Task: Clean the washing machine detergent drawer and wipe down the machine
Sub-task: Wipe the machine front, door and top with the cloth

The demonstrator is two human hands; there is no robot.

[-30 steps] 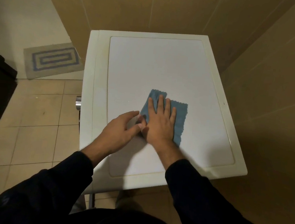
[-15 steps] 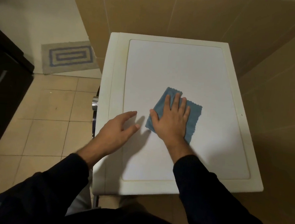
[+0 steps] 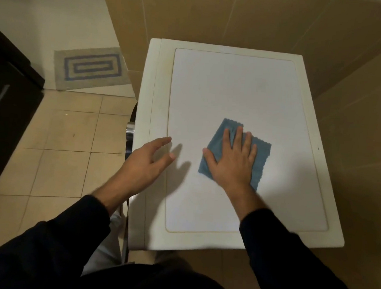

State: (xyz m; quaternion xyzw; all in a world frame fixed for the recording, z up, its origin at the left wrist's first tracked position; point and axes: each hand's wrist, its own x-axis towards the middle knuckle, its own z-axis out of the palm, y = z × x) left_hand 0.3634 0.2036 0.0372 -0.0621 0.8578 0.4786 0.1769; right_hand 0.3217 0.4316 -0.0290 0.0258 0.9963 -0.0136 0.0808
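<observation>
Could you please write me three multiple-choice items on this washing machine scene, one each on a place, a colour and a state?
1. Where does the cloth lie?
A. on the floor mat
B. on the washing machine top
C. over the left forearm

2. What colour is the cloth?
A. blue
B. yellow
C. red

3. How is the right hand placed?
A. curled in a fist in the air
B. pinching a bottle
C. flat, fingers straight, pressing the cloth

Answers: 1 B, the cloth is spread on the white top panel. 2 A, its visible fabric is blue. 3 C, the palm and straight fingers lie on it, while the left hand holds nothing.
</observation>
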